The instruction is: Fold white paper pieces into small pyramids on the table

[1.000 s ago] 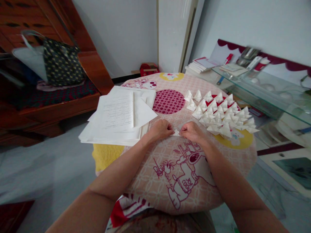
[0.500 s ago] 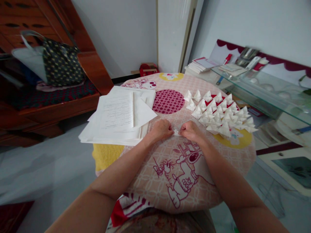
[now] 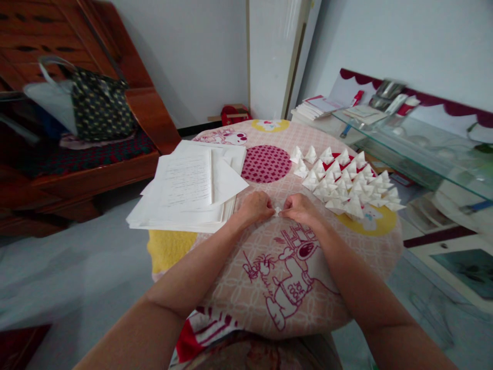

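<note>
A small white folded paper piece (image 3: 277, 211) lies on the cartoon-print cloth (image 3: 285, 277) between my two hands. My left hand (image 3: 254, 206) pinches its left end with curled fingers. My right hand (image 3: 299, 207) pinches its right end, fingers closed too. Most of the piece is hidden by my fingertips. Just right of my right hand lie several white folded paper triangles (image 3: 346, 181) laid out in rows. A stack of white paper sheets (image 3: 192, 186) sits left of my left hand.
The round table's cloth hangs over a yellow layer (image 3: 167, 246) at the left edge. A glass-topped counter (image 3: 423, 149) with booklets and tins stands at the right. A wooden bench (image 3: 92, 159) with a dotted handbag (image 3: 98, 105) is at the left.
My hands have moved closer together, so less of the small paper piece shows between them. The view has tilted slightly upward.
</note>
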Demonstrator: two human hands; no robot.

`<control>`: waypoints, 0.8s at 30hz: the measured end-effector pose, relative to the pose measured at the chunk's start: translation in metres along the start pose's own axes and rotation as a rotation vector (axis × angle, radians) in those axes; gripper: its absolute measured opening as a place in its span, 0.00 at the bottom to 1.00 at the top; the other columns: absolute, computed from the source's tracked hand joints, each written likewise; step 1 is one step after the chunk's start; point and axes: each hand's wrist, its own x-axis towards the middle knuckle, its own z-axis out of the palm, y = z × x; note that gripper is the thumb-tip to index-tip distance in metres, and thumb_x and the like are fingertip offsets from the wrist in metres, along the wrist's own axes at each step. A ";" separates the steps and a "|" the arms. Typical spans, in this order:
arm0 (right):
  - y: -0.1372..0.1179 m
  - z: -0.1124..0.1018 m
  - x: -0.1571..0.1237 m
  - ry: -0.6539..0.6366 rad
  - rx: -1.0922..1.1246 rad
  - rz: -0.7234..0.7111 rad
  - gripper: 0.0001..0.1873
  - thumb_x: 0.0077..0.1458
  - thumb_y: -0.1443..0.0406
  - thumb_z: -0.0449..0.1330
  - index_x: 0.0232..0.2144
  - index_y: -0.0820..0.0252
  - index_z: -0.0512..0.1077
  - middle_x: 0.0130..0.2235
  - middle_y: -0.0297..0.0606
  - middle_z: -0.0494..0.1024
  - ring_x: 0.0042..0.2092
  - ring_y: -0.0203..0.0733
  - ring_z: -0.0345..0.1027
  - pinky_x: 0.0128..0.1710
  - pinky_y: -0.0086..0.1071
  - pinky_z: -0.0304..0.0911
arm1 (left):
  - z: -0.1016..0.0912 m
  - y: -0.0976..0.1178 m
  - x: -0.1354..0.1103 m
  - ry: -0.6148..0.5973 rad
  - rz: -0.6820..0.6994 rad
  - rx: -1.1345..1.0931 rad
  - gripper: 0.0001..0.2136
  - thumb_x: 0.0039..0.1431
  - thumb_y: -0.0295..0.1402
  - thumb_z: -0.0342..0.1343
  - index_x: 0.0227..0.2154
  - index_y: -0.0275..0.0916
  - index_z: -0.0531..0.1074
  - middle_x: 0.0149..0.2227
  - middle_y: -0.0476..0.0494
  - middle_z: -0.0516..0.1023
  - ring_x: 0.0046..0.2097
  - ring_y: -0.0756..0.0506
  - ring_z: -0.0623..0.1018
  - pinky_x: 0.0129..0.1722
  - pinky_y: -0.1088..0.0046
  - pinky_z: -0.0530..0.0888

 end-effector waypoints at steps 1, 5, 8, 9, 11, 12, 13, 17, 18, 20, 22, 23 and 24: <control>0.000 0.000 0.000 -0.001 -0.014 0.000 0.08 0.46 0.66 0.69 0.22 0.59 0.74 0.24 0.34 0.75 0.29 0.38 0.67 0.28 0.30 0.57 | -0.001 0.001 0.000 -0.012 -0.003 0.016 0.09 0.54 0.35 0.59 0.31 0.38 0.83 0.28 0.42 0.81 0.36 0.43 0.80 0.38 0.71 0.72; -0.001 0.000 0.001 -0.045 -0.021 0.006 0.05 0.46 0.69 0.67 0.23 0.59 0.75 0.25 0.34 0.76 0.29 0.37 0.68 0.27 0.29 0.57 | 0.001 0.000 0.000 -0.022 0.001 0.034 0.12 0.55 0.35 0.58 0.35 0.37 0.84 0.32 0.39 0.83 0.38 0.42 0.81 0.40 0.69 0.73; 0.000 -0.003 0.001 -0.073 0.005 0.024 0.06 0.46 0.73 0.65 0.23 0.59 0.75 0.24 0.34 0.75 0.28 0.37 0.67 0.27 0.29 0.57 | 0.003 -0.001 0.000 -0.010 0.013 0.035 0.12 0.55 0.35 0.58 0.35 0.37 0.84 0.32 0.39 0.83 0.37 0.42 0.80 0.40 0.69 0.72; 0.000 -0.004 0.001 -0.079 0.018 0.032 0.06 0.45 0.74 0.64 0.23 0.60 0.75 0.23 0.33 0.75 0.27 0.36 0.67 0.27 0.29 0.57 | 0.003 -0.002 0.000 -0.009 0.017 0.031 0.11 0.55 0.34 0.58 0.35 0.37 0.84 0.31 0.39 0.83 0.37 0.42 0.80 0.39 0.69 0.72; 0.001 -0.008 -0.001 -0.093 0.049 0.050 0.07 0.45 0.75 0.63 0.23 0.60 0.74 0.20 0.32 0.73 0.26 0.36 0.66 0.27 0.29 0.57 | 0.003 -0.002 0.000 -0.007 0.018 0.020 0.11 0.54 0.34 0.58 0.35 0.37 0.84 0.31 0.40 0.82 0.36 0.42 0.80 0.38 0.70 0.72; 0.001 -0.010 -0.002 -0.105 0.066 0.064 0.08 0.45 0.76 0.62 0.23 0.59 0.74 0.19 0.31 0.72 0.24 0.36 0.66 0.26 0.29 0.57 | 0.003 -0.002 0.000 -0.007 0.018 0.016 0.11 0.54 0.34 0.58 0.34 0.37 0.84 0.31 0.40 0.82 0.36 0.42 0.80 0.38 0.70 0.72; 0.002 -0.012 -0.003 -0.121 0.093 0.087 0.08 0.45 0.76 0.62 0.23 0.59 0.73 0.18 0.30 0.70 0.23 0.36 0.65 0.25 0.29 0.56 | 0.002 -0.002 0.000 -0.005 0.018 0.014 0.11 0.54 0.33 0.58 0.34 0.37 0.84 0.31 0.40 0.82 0.36 0.42 0.80 0.38 0.69 0.72; 0.004 -0.014 -0.006 -0.171 0.277 0.154 0.05 0.49 0.71 0.63 0.25 0.58 0.73 0.17 0.28 0.70 0.19 0.34 0.62 0.21 0.29 0.53 | 0.001 -0.001 -0.001 0.000 0.019 0.003 0.10 0.54 0.33 0.59 0.33 0.38 0.84 0.30 0.41 0.82 0.36 0.42 0.80 0.38 0.70 0.71; 0.005 -0.013 -0.006 -0.150 0.291 0.138 0.04 0.50 0.69 0.64 0.25 0.58 0.73 0.18 0.29 0.71 0.19 0.34 0.62 0.21 0.29 0.53 | 0.001 -0.001 -0.001 -0.002 0.018 -0.003 0.09 0.54 0.33 0.59 0.33 0.38 0.84 0.30 0.41 0.82 0.36 0.43 0.79 0.38 0.70 0.71; 0.005 -0.009 -0.005 -0.071 0.238 0.074 0.07 0.48 0.67 0.68 0.23 0.58 0.73 0.19 0.30 0.71 0.21 0.34 0.62 0.23 0.30 0.53 | 0.001 -0.002 -0.001 0.001 0.018 -0.019 0.09 0.54 0.33 0.60 0.32 0.38 0.84 0.30 0.41 0.82 0.35 0.43 0.79 0.37 0.71 0.71; 0.005 -0.004 -0.004 -0.007 0.155 0.028 0.09 0.45 0.67 0.70 0.21 0.58 0.73 0.19 0.31 0.71 0.23 0.35 0.63 0.24 0.30 0.53 | 0.003 -0.003 -0.002 0.015 0.032 -0.055 0.09 0.54 0.33 0.60 0.33 0.37 0.84 0.31 0.41 0.82 0.35 0.44 0.78 0.37 0.71 0.70; 0.005 -0.003 -0.003 0.004 0.132 0.019 0.09 0.44 0.68 0.70 0.21 0.58 0.73 0.20 0.31 0.72 0.24 0.35 0.63 0.25 0.30 0.53 | 0.005 -0.004 -0.002 0.027 0.044 -0.078 0.09 0.55 0.33 0.60 0.33 0.37 0.84 0.31 0.41 0.83 0.34 0.44 0.78 0.37 0.71 0.70; 0.004 -0.002 -0.003 0.005 0.119 0.016 0.09 0.45 0.68 0.70 0.21 0.58 0.73 0.20 0.31 0.72 0.25 0.35 0.64 0.25 0.30 0.54 | 0.006 -0.005 -0.002 0.040 0.056 -0.098 0.09 0.55 0.34 0.61 0.34 0.37 0.84 0.32 0.42 0.83 0.34 0.44 0.78 0.37 0.71 0.70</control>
